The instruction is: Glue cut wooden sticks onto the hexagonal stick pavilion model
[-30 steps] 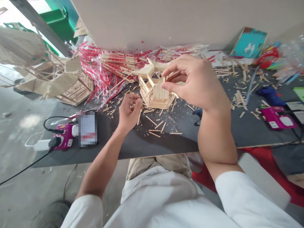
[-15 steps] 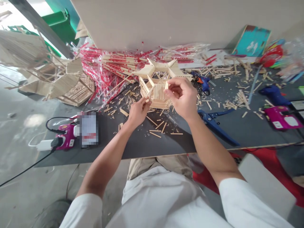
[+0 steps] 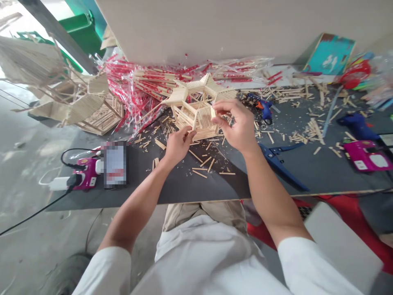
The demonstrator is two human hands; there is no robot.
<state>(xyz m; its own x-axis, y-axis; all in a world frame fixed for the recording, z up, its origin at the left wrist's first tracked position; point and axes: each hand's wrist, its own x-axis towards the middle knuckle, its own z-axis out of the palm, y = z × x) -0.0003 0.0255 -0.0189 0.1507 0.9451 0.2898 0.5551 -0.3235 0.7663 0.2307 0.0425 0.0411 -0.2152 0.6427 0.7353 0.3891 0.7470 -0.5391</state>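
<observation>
A star-shaped model built of thin wooden sticks [image 3: 178,95] stands on the dark table in front of me, with slatted flaps around an open middle. My left hand [image 3: 179,144] pinches its near left post low down. My right hand [image 3: 238,125] is closed at its near right edge, thumb and forefinger on a pale stick edge; whether that is a loose stick or part of the model I cannot tell. Short cut sticks [image 3: 200,169] lie scattered below the model. To the right are a blue hand cutter [image 3: 282,166] and a blue glue gun [image 3: 264,110].
Plastic-wrapped stick bundles [image 3: 147,82] lie behind. A larger stick model [image 3: 82,108] stands at the left. Nearer are a magenta power strip [image 3: 87,174] and a phone [image 3: 115,164]. Another magenta power strip [image 3: 367,155] and blue glue gun [image 3: 356,125] are at the right.
The stick model has turned and tilted between my hands, so its flaps now sit further left and its open middle shows more. Both hands keep nearly the same places.
</observation>
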